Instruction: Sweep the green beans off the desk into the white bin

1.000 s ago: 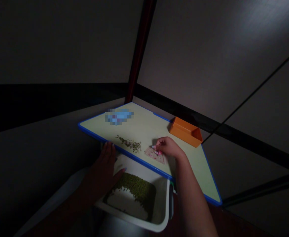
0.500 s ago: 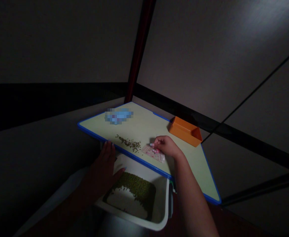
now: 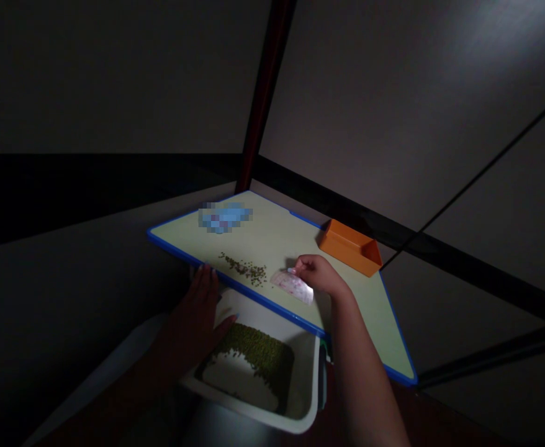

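Note:
My right hand (image 3: pixel 314 273) pinches the upper edge of a small, shiny, see-through piece with a pink pattern (image 3: pixel 292 287), perhaps plastic, just over the pale tabletop. Left of it lies a loose scatter of small green beans (image 3: pixel 247 270), with a few grains near the piece's edge. My left hand (image 3: pixel 198 310) is open, its fingers stretched out against the near blue rim and its thumb apart over the white tub (image 3: pixel 310 397). Inside that tub, below the table edge, a heap of green beans (image 3: pixel 263 351) covers part of the bottom.
The cream table (image 3: pixel 272 230) has a raised blue rim and stands in a dark corner between walls. An orange rectangular box (image 3: pixel 347 248) sits at its right back edge. A blurred light-blue item (image 3: pixel 225 217) lies at the back left.
My right hand has shifted slightly right with the patterned piece, which has tilted and now catches bright light at its right end. My left hand has stayed in place.

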Available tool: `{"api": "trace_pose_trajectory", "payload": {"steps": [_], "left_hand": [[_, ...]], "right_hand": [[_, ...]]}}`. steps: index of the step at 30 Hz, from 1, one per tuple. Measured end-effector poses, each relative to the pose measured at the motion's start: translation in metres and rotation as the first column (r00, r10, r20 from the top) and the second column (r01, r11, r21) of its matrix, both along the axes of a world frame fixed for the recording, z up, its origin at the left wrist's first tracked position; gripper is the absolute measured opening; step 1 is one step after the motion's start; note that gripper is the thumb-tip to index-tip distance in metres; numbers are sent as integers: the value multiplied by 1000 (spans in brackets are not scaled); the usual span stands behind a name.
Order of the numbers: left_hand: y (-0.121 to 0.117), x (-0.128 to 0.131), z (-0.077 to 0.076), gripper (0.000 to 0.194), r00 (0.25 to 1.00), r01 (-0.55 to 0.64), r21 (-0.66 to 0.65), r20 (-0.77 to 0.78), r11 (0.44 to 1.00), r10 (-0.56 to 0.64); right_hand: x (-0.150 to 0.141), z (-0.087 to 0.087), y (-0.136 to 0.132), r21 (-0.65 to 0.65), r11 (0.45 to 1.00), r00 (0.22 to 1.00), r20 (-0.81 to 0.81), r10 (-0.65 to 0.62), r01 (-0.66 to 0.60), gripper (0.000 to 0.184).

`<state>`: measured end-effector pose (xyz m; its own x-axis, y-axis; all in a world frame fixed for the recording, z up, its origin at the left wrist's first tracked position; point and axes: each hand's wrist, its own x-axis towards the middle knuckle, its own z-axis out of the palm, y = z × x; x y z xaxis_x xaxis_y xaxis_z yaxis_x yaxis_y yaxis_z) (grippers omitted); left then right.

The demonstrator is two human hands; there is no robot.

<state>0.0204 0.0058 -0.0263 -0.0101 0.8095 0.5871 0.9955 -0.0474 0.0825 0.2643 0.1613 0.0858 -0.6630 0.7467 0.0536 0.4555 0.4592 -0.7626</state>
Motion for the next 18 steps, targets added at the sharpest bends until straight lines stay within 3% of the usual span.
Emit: {"api": "trace_pose_trajectory", "payload": {"steps": [10,18], "left_hand": [[0,-1,-1,93,1000,1,8,12,1000,-1],[1,-1,-3,93,1000,-5,11,8,1000,5]], "right_hand": [[-2,-1,-1,-45,999,997,71,4,-1,24],[-7,4,-8,-113,991,997,-53,60,-66,23]]}}
